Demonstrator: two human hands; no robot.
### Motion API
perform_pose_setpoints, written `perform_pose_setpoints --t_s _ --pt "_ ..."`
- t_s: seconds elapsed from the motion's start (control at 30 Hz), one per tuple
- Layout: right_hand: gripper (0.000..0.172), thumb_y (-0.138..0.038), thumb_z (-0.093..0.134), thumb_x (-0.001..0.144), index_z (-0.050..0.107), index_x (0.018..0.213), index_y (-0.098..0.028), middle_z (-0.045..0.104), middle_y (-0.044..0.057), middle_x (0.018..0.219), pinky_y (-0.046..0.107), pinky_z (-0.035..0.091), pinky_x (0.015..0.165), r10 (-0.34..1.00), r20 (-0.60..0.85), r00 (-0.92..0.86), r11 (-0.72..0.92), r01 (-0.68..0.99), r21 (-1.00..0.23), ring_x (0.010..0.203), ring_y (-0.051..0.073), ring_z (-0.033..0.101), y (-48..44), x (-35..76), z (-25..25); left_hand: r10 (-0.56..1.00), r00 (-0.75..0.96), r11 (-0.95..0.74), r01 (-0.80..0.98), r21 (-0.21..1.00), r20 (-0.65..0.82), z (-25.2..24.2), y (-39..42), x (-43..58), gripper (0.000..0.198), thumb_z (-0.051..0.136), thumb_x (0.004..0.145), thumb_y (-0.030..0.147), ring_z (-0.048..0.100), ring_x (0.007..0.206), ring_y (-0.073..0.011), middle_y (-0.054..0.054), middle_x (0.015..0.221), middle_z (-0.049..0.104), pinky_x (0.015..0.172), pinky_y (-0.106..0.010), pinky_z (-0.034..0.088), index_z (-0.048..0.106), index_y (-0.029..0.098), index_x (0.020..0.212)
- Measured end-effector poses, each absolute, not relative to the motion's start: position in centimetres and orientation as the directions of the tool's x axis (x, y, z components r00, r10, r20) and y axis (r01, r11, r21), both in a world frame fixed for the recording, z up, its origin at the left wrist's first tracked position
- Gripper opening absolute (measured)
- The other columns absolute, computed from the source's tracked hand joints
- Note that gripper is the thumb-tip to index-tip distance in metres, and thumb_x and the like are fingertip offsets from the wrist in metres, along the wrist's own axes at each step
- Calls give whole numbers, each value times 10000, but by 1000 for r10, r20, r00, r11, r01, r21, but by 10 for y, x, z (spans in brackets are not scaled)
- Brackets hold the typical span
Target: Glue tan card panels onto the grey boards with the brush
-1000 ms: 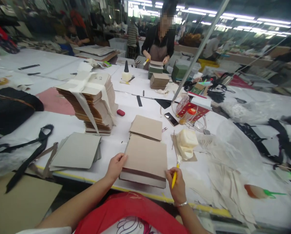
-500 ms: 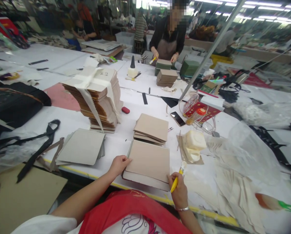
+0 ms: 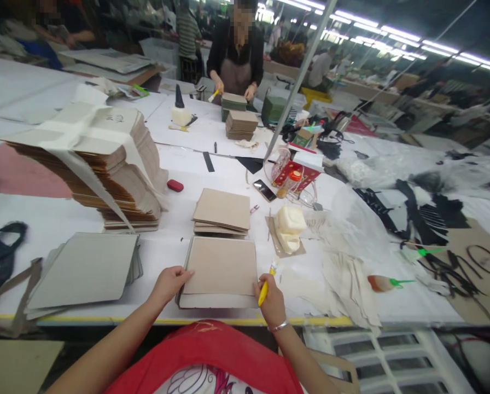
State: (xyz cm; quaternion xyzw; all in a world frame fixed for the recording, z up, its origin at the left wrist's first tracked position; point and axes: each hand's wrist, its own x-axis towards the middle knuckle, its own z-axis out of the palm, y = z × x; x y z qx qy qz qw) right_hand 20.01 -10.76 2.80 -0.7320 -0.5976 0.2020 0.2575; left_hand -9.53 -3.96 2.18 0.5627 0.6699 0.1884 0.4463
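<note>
— What is biggest there?
— The white counter [image 3: 187,163], across the frame's middle. A tall bundle [image 3: 105,169] stands at the left.
— And the tan board [image 3: 221,265]?
— It lies at the lower centre, upon a paler piece [image 3: 218,301].
— How is each grip?
— The left hand [image 3: 169,285] is clamped on the board's left edge; the right hand [image 3: 272,300], at its right edge, is closed around a yellow brush [image 3: 263,294].
</note>
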Motion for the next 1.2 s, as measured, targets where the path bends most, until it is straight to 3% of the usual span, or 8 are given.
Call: perform_pose_setpoints --t_s 0.53,0.67,0.8,0.87,0.93,1.03,1.1,1.2 --pt "193 -353 423 807 427 931 -205 556 -18 611 230 346 521 978 -84 191 -206 823 -530 552 153 558 -103 196 36 926 16 262 695 669 -378 27 -36 -93 402 497 661 531 410 487 -114 33 451 448 481 -223 256 466 173 480" --pt "237 -374 448 812 449 963 -191 552 -11 579 225 294 487 977 -125 171 -205 917 -342 519 150 538 -98 196 42 927 78 142 834 534 -367 37 -29 -96 359 486 702 476 479 544 -138 2 512 515 503 -236 275 524 173 515" --pt "323 -429 469 809 499 998 -170 597 52 672 225 277 471 991 -21 132 -134 972 -191 569 158 552 -91 204 61 932 62 53 951 305 -358 54 -25 -98 363 497 718 513 545 676 -194 -55 678 596 571 -268 346 594 170 650" --pt "385 -455 441 818 503 1061 -162 608 59 705 224 311 482 985 90 146 -116 953 -279 580 154 555 -84 204 79 962 110 -51 972 231 -250 60 -29 -95 333 512 739 481 545 789 -223 -85 813 603 646 -298 382 600 163 788" --pt "437 -473 381 839 478 1132 -165 604 41 704 221 359 497 967 169 193 -79 852 -517 566 133 549 -73 194 99 963 250 -227 953 200 -97 63 -34 -91 254 498 790 363 509 922 -230 -98 962 578 741 -324 386 568 172 942" --pt "453 -494 274 861 500 1088 -173 577 1 646 199 392 447 976 44 212 -54 437 -898 470 89 504 -45 157 116 869 494 -481 854 197 -16 60 -40 -85 249 419 838 194 459 1023 -208 -78 1096 536 808 -334 372 519 208 1066" --pt "425 -510 329 830 544 971 -171 574 -11 616 185 384 386 984 -155 88 -168 169 -971 419 76 488 -22 123 113 817 575 -557 806 201 -40 57 -42 -82 263 392 848 168 461 1020 -204 -69 1101 539 798 -331 378 523 210 1073" --pt "281 -431 510 747 557 872 -183 579 -31 585 171 400 367 950 -313 18 -314 42 -949 401 71 501 7 81 92 808 584 -564 804 189 -75 54 -40 -80 253 391 849 174 477 990 -209 -72 1065 556 767 -326 389 547 195 1046"
